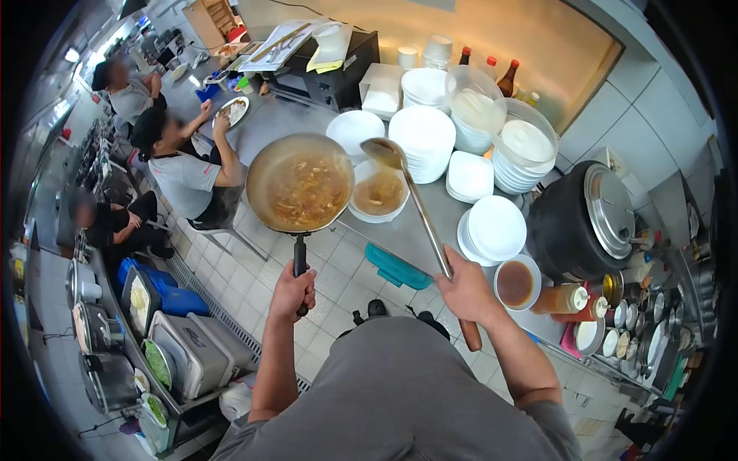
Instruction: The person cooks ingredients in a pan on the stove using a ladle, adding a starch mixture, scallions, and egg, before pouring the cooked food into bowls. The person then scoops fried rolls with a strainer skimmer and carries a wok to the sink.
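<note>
The light is bright and rather even on the frying pan point(261, 180). To its right, the white plates point(421, 134) shine with little detail; beyond them, the wall panel point(557, 58) glows warm orange. Left of the pan, 3 faces point(171, 131) are blurred. Far around it, edges bend and become black.

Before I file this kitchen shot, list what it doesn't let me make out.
All in the head view:
Inside of the black cooker: hidden by its metal lid.
Separate pieces of food in the pan: too blurred to name.
Palm of the left hand: hidden, wrapped round the handle.
Labels on the dark bottles: too small.
Wearer's legs: mostly hidden by the gray shirt.
</note>
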The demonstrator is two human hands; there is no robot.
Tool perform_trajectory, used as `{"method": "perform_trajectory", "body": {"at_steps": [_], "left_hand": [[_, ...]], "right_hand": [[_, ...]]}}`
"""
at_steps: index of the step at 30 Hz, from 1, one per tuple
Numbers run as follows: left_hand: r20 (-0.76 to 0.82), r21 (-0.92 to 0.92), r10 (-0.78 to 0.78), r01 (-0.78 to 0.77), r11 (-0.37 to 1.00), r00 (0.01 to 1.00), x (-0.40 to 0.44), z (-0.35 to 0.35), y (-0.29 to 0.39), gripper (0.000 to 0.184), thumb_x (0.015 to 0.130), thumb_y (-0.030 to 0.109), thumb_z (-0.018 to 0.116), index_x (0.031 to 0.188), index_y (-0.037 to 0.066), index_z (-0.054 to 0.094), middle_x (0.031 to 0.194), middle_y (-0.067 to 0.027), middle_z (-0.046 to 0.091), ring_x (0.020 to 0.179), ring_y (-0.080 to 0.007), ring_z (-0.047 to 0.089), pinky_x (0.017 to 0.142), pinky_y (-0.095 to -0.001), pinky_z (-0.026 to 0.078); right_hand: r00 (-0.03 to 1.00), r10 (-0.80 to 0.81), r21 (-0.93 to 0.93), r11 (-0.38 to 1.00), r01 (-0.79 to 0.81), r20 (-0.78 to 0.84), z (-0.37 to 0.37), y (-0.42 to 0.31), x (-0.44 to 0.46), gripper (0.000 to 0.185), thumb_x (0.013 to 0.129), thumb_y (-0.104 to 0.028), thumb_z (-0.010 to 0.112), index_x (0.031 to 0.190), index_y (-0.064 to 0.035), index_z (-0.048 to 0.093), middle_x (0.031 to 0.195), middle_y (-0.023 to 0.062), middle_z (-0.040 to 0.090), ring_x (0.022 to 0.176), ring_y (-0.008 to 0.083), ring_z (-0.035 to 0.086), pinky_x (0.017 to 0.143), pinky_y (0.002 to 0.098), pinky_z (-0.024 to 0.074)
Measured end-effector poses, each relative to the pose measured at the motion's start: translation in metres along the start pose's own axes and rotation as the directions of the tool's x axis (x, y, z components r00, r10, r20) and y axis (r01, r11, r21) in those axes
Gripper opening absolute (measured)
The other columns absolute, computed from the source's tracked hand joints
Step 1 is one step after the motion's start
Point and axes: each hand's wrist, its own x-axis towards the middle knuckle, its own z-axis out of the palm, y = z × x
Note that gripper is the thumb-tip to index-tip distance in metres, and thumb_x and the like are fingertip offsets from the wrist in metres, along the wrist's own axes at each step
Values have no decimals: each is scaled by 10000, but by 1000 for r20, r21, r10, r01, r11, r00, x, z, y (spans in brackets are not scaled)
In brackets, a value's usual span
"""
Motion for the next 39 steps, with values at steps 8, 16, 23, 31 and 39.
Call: {"method": "perform_trajectory", "body": {"at_steps": [8, 16, 23, 31, 39], "left_hand": [[-16, 84, 42, -41, 996, 999, -4, 29, 1, 191, 952, 72, 598, 1056, 51, 439, 604, -16, 463, 399, -116, 425, 376, -300, 380], [-52, 247, 122, -105, 963, 991, 5, 46, -2, 159, 966, 84, 595, 1043, 63, 458, 614, -15, 475, 409, -114, 436, 372, -293, 384], [-73, 299, 158, -130, 945, 985, 5, 65, 4, 160, 975, 87, 599, 977, 48, 443, 598, -16, 480, 402, -113, 455, 370, -295, 414], [-121, 355, 194, -140, 924, 973, 4, 77, 6, 168, 974, 95, 601, 1004, 31, 449, 602, -18, 486, 398, -115, 449, 361, -292, 405], [-149, 429, 245, -161, 889, 958, 7, 87, 8, 171, 971, 91, 606, 995, 29, 449, 600, -22, 490, 396, -116, 449, 354, -294, 396]], "right_hand": [[987, -105, 133, 987, 88, 125, -56, -19, -6, 544, 895, -124, 645, 1391, 24, 476, 833, 254, 661, 788, 429, 658, 741, 470, 503], [967, -228, 79, 972, 220, 117, -52, -15, 5, 563, 883, -78, 638, 1415, 19, 485, 957, 258, 670, 850, 392, 668, 785, 419, 518], [951, -279, -1, 960, 281, 137, -30, 4, 2, 592, 905, -111, 610, 1452, 23, 427, 1077, 267, 656, 987, 428, 643, 862, 474, 511], [944, -279, -62, 954, 294, 178, -17, 13, -5, 538, 962, -152, 505, 1460, 29, 411, 1004, 213, 659, 908, 414, 652, 820, 499, 520], [942, -286, -115, 944, 308, 174, -13, 19, -6, 535, 955, -138, 503, 1460, 17, 418, 982, 208, 661, 841, 390, 667, 752, 510, 528]]}}
